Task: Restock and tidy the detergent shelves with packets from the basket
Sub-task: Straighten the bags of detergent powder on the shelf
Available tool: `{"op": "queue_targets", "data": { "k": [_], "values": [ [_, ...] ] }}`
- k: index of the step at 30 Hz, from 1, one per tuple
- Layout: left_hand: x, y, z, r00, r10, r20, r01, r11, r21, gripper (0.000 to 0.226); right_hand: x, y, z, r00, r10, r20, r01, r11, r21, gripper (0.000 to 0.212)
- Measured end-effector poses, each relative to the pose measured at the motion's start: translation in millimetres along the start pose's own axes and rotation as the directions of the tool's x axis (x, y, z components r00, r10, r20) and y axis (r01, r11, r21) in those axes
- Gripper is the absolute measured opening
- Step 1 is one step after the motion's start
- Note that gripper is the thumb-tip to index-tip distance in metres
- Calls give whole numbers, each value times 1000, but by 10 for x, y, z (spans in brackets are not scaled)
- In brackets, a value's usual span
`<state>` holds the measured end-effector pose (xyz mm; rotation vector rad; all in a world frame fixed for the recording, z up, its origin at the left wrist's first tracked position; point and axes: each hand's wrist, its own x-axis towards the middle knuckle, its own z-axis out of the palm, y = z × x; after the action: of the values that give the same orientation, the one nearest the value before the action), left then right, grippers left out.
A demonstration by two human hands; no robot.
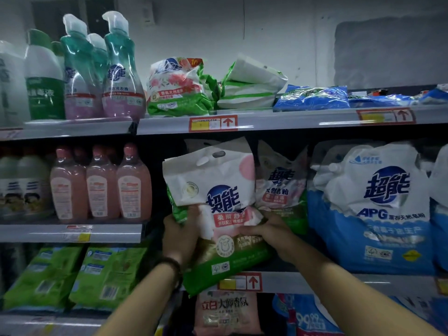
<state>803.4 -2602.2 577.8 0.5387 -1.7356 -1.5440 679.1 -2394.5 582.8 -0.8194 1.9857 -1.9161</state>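
Note:
A white, pink and green detergent packet (218,204) stands tilted at the front of the middle shelf (315,280), its lower edge hanging over the shelf lip. My left hand (178,235) grips its left side, a dark band on the wrist. My right hand (266,232) holds its right side near the middle. A second packet of the same kind (281,180) stands just behind and to the right. The basket is out of sight.
Large blue and white bags (373,209) fill the shelf to the right. Pink bottles (101,183) stand at left, green packets (77,275) below them. The top shelf carries pump bottles (118,73), green-white packets (179,88) and flat blue packets (312,97). A pink bag (225,311) sits below.

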Motion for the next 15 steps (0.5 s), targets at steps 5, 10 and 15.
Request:
{"op": "queue_targets", "data": {
  "k": [5,10,15],
  "values": [
    [-291,0,194,988,87,-128,-96,993,-66,68,-3,27,39,999,13,-36,-13,1000,3,58],
    [-92,208,250,962,134,-236,-132,991,24,40,-1,63,100,985,-44,-166,62,992,107,59],
    [390,337,287,966,207,-155,-224,970,-97,31,206,-12,34,978,-13,-207,60,973,222,63]
  ]
}}
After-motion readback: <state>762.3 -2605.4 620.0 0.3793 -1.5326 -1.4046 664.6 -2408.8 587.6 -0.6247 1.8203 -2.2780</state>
